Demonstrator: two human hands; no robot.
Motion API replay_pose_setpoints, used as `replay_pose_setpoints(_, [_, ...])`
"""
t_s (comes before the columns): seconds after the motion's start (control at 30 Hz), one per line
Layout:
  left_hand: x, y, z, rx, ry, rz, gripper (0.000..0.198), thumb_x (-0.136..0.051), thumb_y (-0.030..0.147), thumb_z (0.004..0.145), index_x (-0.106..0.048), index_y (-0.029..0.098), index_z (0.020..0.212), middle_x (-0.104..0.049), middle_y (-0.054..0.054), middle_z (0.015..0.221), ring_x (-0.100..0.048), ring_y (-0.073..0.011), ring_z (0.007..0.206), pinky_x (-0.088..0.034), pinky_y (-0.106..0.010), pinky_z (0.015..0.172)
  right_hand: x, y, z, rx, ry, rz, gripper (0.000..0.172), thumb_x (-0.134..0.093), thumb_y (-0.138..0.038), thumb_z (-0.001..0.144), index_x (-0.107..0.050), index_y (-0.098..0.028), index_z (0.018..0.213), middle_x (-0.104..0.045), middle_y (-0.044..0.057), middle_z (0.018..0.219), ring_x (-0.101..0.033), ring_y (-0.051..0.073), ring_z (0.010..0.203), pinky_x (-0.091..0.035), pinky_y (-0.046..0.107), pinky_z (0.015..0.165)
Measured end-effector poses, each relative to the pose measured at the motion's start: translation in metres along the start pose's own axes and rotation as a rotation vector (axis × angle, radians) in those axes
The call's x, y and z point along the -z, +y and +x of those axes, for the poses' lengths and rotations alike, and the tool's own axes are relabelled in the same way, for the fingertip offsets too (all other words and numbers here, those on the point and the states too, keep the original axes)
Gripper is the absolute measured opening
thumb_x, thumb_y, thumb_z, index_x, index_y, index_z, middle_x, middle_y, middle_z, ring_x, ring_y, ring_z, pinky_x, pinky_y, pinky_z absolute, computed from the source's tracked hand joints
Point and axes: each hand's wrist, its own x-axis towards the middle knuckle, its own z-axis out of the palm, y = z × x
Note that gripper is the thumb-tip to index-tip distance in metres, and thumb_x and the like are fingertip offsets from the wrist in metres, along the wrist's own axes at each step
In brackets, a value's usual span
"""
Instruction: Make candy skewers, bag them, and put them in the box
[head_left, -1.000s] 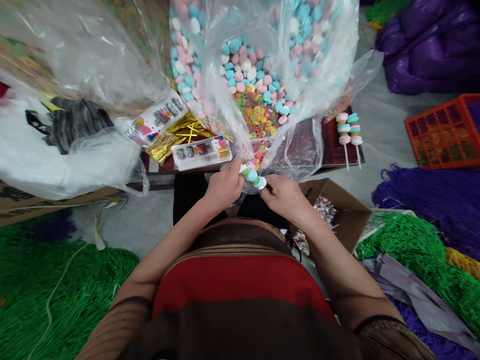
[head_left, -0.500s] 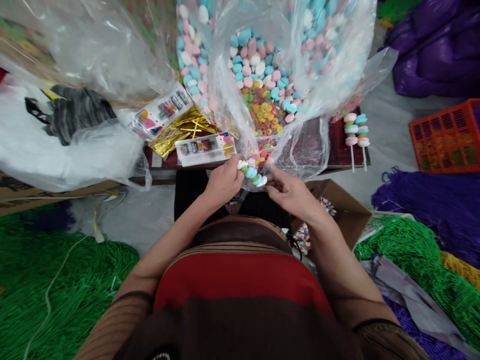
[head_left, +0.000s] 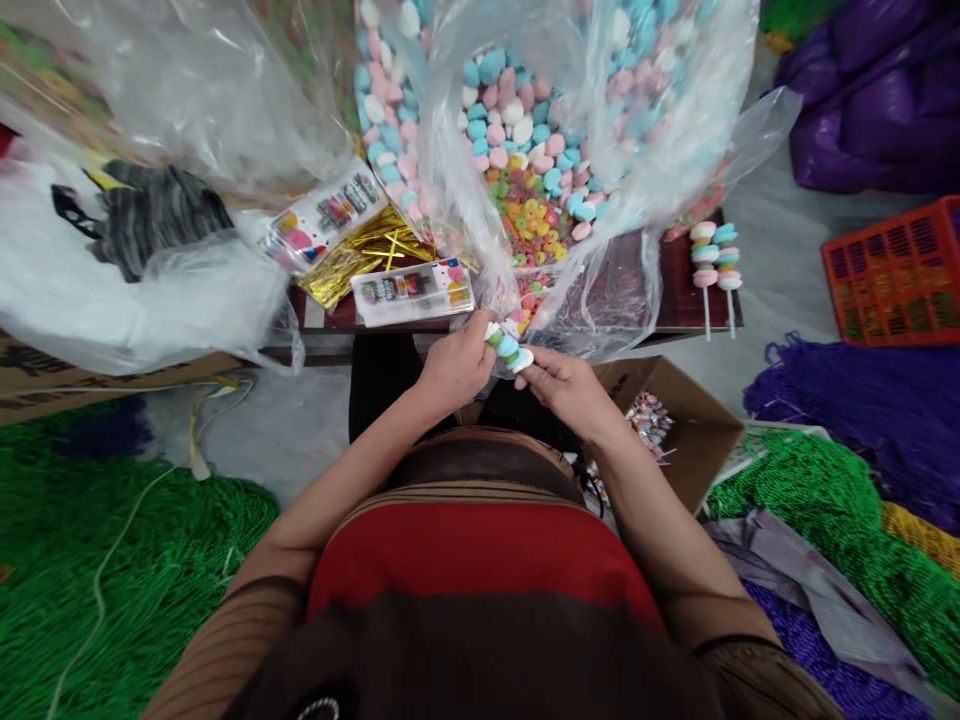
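Observation:
A candy skewer (head_left: 509, 347) of white, blue and green pieces slants between my two hands, just off the table's front edge. My left hand (head_left: 459, 364) is closed at its upper left end. The fingers of my right hand (head_left: 561, 388) pinch around its lower right end, by a white piece. Clear film shows beneath the skewer, and a colourful printed wrapper (head_left: 516, 322) lies right behind it. Where the stick runs is hidden. Behind my hands, an open plastic bag holds marshmallows (head_left: 517, 125) and gummy rings (head_left: 529, 215).
Two finished-looking candy skewers (head_left: 715, 256) lie at the table's right end. Printed bags (head_left: 412, 292) and gold twist ties (head_left: 367, 255) lie left of centre. A cardboard box (head_left: 701, 440) with wrapped candy stands below right, and an orange crate (head_left: 896, 272) sits farther right.
My right hand has come in slightly leftward, and its fingers now close at the skewer's lower end. My left hand and the skewer have shifted slightly to the right.

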Motion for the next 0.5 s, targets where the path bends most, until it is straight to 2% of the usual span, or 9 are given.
replay_pose_setpoints(0.17, [0.007,-0.003,0.001,-0.003,0.04,-0.073,0.05,-0.044,0.014,0.089,-0.055,0.016,0.138,-0.074,-0.011,0.114,-0.072,-0.0243,0.097,-0.052,-0.034,0.086,-0.005,-0.002,0.0,0.024,0.079,0.066,0.03,-0.059,-0.043,0.089,-0.075,-0.022,0.102,-0.064,0.0,0.072,-0.055,0.016,0.07,-0.037,0.025,0.057])
replay_pose_setpoints(0.27, [0.013,-0.011,0.001,-0.01,0.082,-0.228,0.057,-0.048,0.019,0.089,-0.049,0.017,0.146,-0.074,-0.007,0.102,-0.069,-0.0203,0.085,-0.052,-0.033,0.084,0.0,-0.005,0.0,0.014,0.109,0.1,0.034,-0.062,-0.042,0.086,-0.075,-0.021,0.11,-0.065,0.0,0.074,-0.056,0.016,0.07,-0.038,0.025,0.058])
replay_pose_setpoints(0.4, [0.016,-0.026,0.002,-0.056,0.093,-0.512,0.049,-0.05,0.035,0.095,-0.053,0.016,0.141,-0.07,-0.002,0.081,-0.063,-0.0159,0.072,-0.051,-0.029,0.075,0.005,-0.005,0.0,-0.003,0.162,0.152,0.04,-0.06,-0.031,0.081,-0.074,-0.019,0.116,-0.065,0.0,0.076,-0.052,0.013,0.066,-0.038,0.025,0.058])
replay_pose_setpoints(0.5, [0.014,-0.031,0.003,-0.121,0.118,-0.61,0.049,-0.049,0.051,0.098,-0.06,0.017,0.132,-0.071,-0.004,0.088,-0.063,-0.0159,0.076,-0.051,-0.027,0.073,0.005,-0.005,-0.001,0.004,0.139,0.185,0.051,-0.057,-0.024,0.075,-0.07,-0.018,0.124,-0.065,-0.001,0.076,-0.048,0.013,0.063,-0.037,0.025,0.057])
